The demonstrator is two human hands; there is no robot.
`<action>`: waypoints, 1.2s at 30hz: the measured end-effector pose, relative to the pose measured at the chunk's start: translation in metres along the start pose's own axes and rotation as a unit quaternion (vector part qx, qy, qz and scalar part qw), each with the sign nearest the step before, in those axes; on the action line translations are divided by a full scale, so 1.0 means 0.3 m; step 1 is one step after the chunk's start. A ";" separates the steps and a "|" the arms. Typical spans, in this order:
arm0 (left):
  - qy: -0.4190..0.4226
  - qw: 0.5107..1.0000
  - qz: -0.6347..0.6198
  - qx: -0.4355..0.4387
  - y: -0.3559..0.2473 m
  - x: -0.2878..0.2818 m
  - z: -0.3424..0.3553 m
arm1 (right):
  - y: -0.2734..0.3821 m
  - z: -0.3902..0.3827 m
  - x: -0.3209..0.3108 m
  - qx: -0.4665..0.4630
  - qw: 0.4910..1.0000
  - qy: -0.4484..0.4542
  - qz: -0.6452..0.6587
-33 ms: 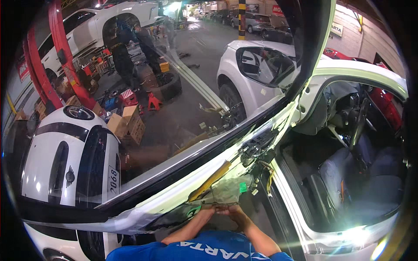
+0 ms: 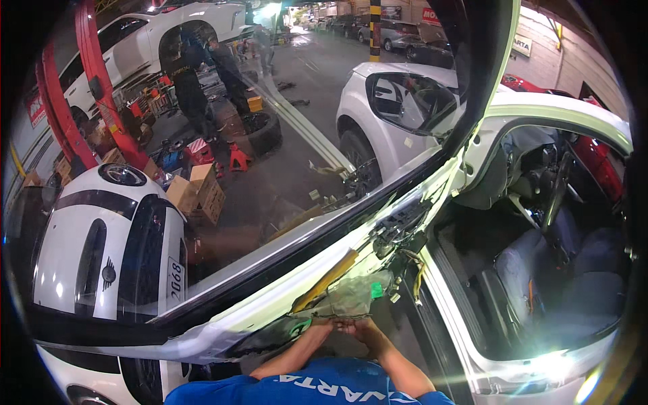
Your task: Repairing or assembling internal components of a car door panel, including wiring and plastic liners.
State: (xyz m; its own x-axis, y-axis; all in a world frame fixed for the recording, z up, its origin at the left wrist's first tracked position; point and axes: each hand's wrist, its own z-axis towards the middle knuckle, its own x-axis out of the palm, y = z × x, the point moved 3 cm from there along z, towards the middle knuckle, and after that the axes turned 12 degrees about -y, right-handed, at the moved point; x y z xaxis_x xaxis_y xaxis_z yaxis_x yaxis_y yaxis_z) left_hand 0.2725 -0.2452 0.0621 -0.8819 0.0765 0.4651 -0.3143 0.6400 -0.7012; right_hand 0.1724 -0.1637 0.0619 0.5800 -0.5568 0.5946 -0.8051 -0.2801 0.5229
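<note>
A white car door (image 2: 270, 293) stands open in front of me with its inner trim off. A greyish see-through sheet (image 2: 351, 293) covers part of its inside, with a yellow-brown strip (image 2: 325, 280) along one edge and a green patch (image 2: 376, 290). At the sheet's lower edge my left hand (image 2: 322, 327) and my right hand (image 2: 362, 328) come together, fingers curled and nearly touching. What they pinch between them is too small and partly hidden to name. Loose wires with connectors (image 2: 415, 278) hang from the door beside a black mechanism (image 2: 398, 226).
To the right is the car's open doorway with its sill (image 2: 452, 324) and a seat (image 2: 520, 277). Beyond the door glass stand a white car (image 2: 398, 101), a small white car (image 2: 81, 250), cardboard boxes (image 2: 199, 192), a red jack stand (image 2: 238, 158) and red lift posts (image 2: 101, 88). Two people work near a tyre (image 2: 260, 135).
The fingers of my right hand have shifted very slightly at the sheet's lower edge. Otherwise the scene looks the same.
</note>
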 end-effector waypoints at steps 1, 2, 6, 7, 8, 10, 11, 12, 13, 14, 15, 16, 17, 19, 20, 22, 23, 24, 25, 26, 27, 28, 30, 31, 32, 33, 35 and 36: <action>0.001 1.000 -0.001 0.001 -0.001 0.001 0.000 | 0.004 0.001 -0.003 -0.006 1.000 0.018 0.017; 0.001 1.000 0.001 0.001 -0.002 0.001 -0.001 | 0.006 0.004 -0.007 -0.007 0.999 0.012 0.043; 0.005 1.000 0.002 0.004 -0.008 0.007 -0.002 | -0.009 0.008 -0.001 -0.015 0.997 -0.021 0.070; 0.005 1.000 0.003 0.006 -0.010 0.006 -0.004 | 0.001 0.005 0.006 -0.113 0.993 -0.024 -0.031; 0.005 1.000 0.001 0.005 -0.010 0.008 -0.005 | 0.011 -0.001 0.012 -0.208 0.968 -0.044 -0.130; 0.006 1.000 0.003 0.009 -0.013 0.007 -0.008 | 0.027 -0.012 0.024 -0.373 0.829 -0.147 -0.390; 0.006 1.000 0.003 0.009 -0.014 0.008 -0.008 | 0.027 -0.015 0.029 -0.409 0.759 -0.194 -0.468; 0.008 1.000 0.004 0.011 -0.016 0.008 -0.009 | 0.025 -0.014 0.032 -0.422 0.737 -0.210 -0.484; 0.009 1.000 0.002 0.010 -0.015 0.008 -0.009 | 0.024 -0.013 0.032 -0.433 0.716 -0.228 -0.498; 0.009 1.000 0.002 0.011 -0.017 0.008 -0.008 | 0.022 -0.013 0.033 -0.440 0.704 -0.239 -0.504; 0.009 1.000 -0.002 0.009 -0.016 0.008 -0.009 | 0.023 -0.012 0.031 -0.441 0.720 -0.236 -0.482; 0.009 1.000 0.000 0.011 -0.019 0.008 -0.007 | 0.022 -0.013 0.027 -0.428 0.761 -0.218 -0.436; 0.009 1.000 -0.001 0.009 -0.019 0.007 -0.009 | 0.024 -0.013 0.022 -0.403 0.813 -0.195 -0.372; 0.009 1.000 -0.003 0.011 -0.021 0.009 -0.008 | 0.008 -0.009 0.010 -0.211 0.959 -0.105 -0.160; 0.008 1.000 -0.002 0.010 -0.021 0.008 -0.009 | -0.016 -0.015 -0.004 -0.006 0.994 -0.112 -0.008; 0.010 1.000 -0.005 0.010 -0.021 0.010 -0.011 | 0.012 -0.032 -0.003 -0.071 0.994 -0.084 -0.018; 0.010 1.000 -0.004 0.010 -0.020 0.010 -0.013 | 0.027 -0.038 0.001 -0.129 0.990 -0.050 -0.014; 0.011 1.000 -0.003 0.009 -0.020 0.011 -0.015 | 0.025 -0.036 -0.007 -0.120 0.988 -0.091 -0.027; 0.011 1.000 0.000 0.010 -0.019 0.006 -0.019 | 0.047 -0.043 -0.001 -0.282 0.900 -0.117 -0.312; 0.013 1.000 -0.004 0.008 -0.017 0.009 -0.019 | 0.044 -0.040 0.014 -0.358 0.791 -0.128 -0.480; 0.011 1.000 -0.002 0.008 -0.016 0.004 -0.022 | 0.040 -0.037 0.023 -0.412 0.705 -0.130 -0.562; 0.010 1.000 -0.002 0.009 -0.014 0.003 -0.024 | 0.034 -0.028 0.026 -0.434 0.667 -0.198 -0.572; 0.011 1.000 -0.002 0.009 -0.013 0.001 -0.024 | 0.023 -0.021 0.030 -0.452 0.627 -0.265 -0.577; 0.010 1.000 -0.001 0.008 -0.013 0.001 -0.022 | 0.023 -0.025 0.029 -0.479 0.672 -0.265 -0.499; 0.011 1.000 0.000 0.008 -0.012 0.001 -0.022 | 0.022 -0.030 0.025 -0.477 0.715 -0.265 -0.438; 0.010 1.000 0.000 0.007 -0.011 0.001 -0.021 | 0.024 -0.043 0.028 -0.498 0.713 -0.262 -0.419; 0.011 1.000 -0.001 0.008 -0.011 0.005 -0.019 | -0.032 -0.025 0.014 -0.071 0.992 -0.086 0.052; 0.011 1.000 0.000 0.008 -0.011 0.006 -0.019 | -0.028 -0.033 0.016 -0.059 0.992 -0.105 0.036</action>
State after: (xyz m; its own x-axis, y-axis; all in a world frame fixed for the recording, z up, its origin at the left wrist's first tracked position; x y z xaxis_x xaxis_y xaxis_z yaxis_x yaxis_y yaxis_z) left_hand 0.2739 -0.2428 0.0685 -0.8734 0.0936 0.4780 -0.3210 0.6275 -0.7094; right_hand 0.1832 -0.1563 0.0663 0.4730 -0.7262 0.4989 -0.8161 -0.1478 0.5586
